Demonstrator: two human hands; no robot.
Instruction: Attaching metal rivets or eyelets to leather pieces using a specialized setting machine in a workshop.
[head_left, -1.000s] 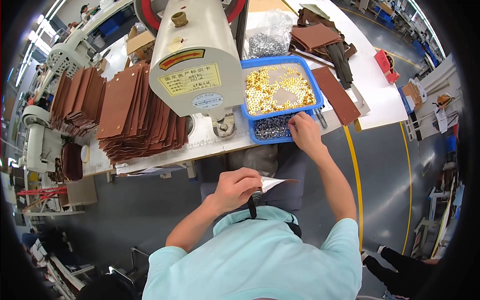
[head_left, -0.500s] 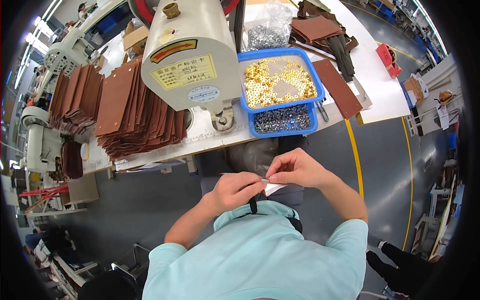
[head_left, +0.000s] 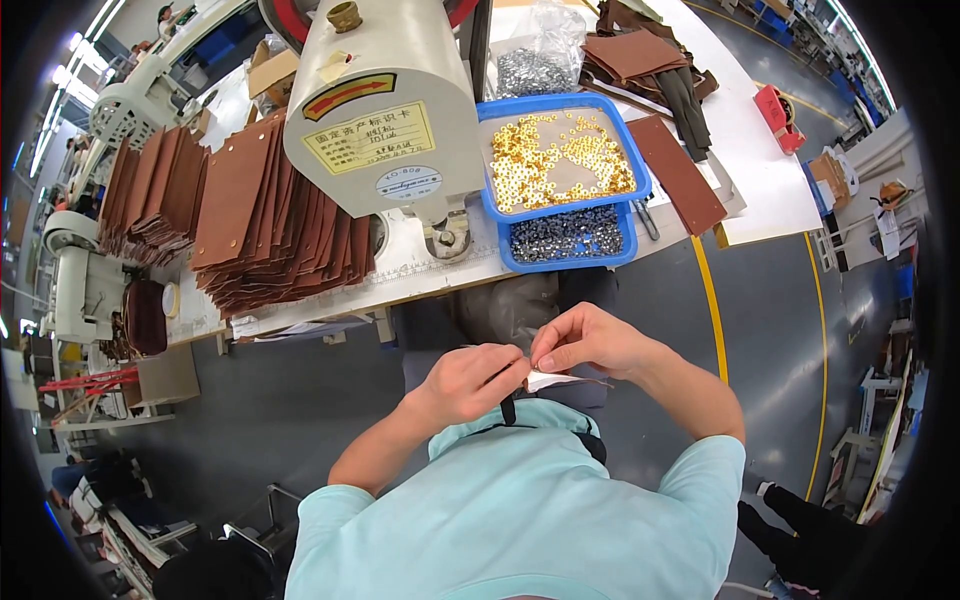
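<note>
Close to my chest, both hands pinch at a thin white piece with a brown edge [head_left: 550,380], perhaps leather with a white backing. My left hand [head_left: 468,383] is closed on its left end, the fingers curled over it. From the right, my right hand [head_left: 592,340] brings thumb and forefinger together at the piece's upper edge. Whether a small part sits between those fingertips is too small to tell. Beyond my hands, a blue tray of gold-coloured eyelets [head_left: 562,160] rests partly on a blue tray of dark metal fasteners [head_left: 565,238].
A white press machine [head_left: 385,130] stands at the table's front edge. Stacks of brown leather panels [head_left: 265,215] lie left of it. Right of the trays are a brown leather strip [head_left: 675,175] and a tweezer-like metal tool [head_left: 646,220]. A clear bag of metal parts [head_left: 540,70] sits behind.
My right hand has shifted slightly down and left along the piece. More of the white face and its brown edge now shows toward the right. My left hand has barely moved.
</note>
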